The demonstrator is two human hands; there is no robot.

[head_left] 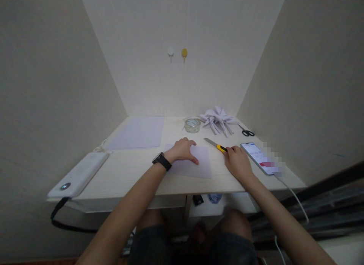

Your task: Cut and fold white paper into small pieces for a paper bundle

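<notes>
My left hand, with a black watch on its wrist, rests on a small sheet of white paper. Its thumb and fingers are spread apart in a curve, touching the sheet. To the right, my right hand has its fingers closed round the handle end of a yellow and black utility knife. The blade is out and points up and left, lying low over the table just beyond the sheet's right edge. Part of the handle is hidden under my fingers.
Behind stand a roll of clear tape and a pile of folded white paper pieces. Black-handled scissors and a cabled phone lie right. Larger white sheets and a white power bank-like device are left.
</notes>
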